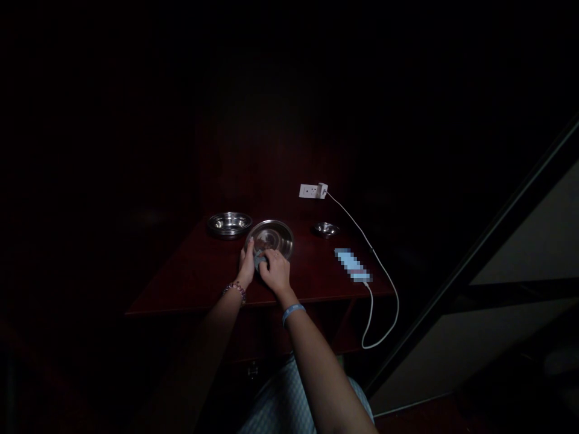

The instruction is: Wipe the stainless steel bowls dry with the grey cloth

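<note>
A shiny metal bowl (283, 237) is tilted toward me above the dark red table. My left hand (246, 265) grips its left rim, the thumb up along the edge. Inside the lower left of the bowl, my right hand (275, 272) has its fingers curled on a bluish-grey cloth (259, 259), pressed against the metal. Part of the cloth is hidden by the fingers. Left of the bowl sits a stack of metal bowls (230, 224). A small metal dish (326, 229) lies off to the right, apart from both hands.
On the right of the table (181, 283) lies a phone (353, 265), its screen blurred out. A white cable (397, 301) loops from it past the right edge up to a charger (322, 190) in the wall socket (307, 191). The surroundings are very dark.
</note>
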### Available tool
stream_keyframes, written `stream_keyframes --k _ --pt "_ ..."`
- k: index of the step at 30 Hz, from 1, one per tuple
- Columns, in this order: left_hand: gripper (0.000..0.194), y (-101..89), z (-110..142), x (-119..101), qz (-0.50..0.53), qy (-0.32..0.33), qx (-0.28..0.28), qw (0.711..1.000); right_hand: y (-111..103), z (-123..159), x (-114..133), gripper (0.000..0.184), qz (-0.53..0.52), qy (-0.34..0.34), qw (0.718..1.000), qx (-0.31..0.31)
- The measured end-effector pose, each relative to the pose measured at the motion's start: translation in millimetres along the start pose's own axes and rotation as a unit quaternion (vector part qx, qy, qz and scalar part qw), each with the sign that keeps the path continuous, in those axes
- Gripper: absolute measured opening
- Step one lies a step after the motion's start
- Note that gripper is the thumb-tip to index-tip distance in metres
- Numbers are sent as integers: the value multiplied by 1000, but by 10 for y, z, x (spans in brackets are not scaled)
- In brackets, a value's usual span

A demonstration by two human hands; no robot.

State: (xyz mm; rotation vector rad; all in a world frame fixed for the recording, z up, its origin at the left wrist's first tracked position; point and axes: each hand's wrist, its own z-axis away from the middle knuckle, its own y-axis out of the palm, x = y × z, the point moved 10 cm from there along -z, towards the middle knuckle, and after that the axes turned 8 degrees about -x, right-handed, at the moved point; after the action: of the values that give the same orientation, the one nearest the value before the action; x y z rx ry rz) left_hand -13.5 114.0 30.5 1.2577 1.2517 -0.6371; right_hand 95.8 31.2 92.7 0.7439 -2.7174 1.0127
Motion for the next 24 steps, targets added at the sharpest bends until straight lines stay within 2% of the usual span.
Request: stream_keyframes --k 3,8,11,16,19,24 --pt "49 -81 -19 38 26 -17 -50 998 -36 1 31 24 -17 -10 1000 -11" --pt "60 -155 -35 60 5 -12 -91 996 -97 -3 29 29 -30 1 999 -25" --pt "65 -159 -34 47 11 -7 -91 996 -120 -5 21 31 -36 8 999 -26" --pt "60 -162 -24 1 26 -4 -94 995 -114 -7 36 34 -42 4 999 -19" --pt "60 -139 -15 -14 30 -6 -86 996 -59 -11 80 36 -50 -18 999 -3" --pt "55 -163 -18 7 85 -16 -108 990 71 -7 113 41 -51 -44 997 33"
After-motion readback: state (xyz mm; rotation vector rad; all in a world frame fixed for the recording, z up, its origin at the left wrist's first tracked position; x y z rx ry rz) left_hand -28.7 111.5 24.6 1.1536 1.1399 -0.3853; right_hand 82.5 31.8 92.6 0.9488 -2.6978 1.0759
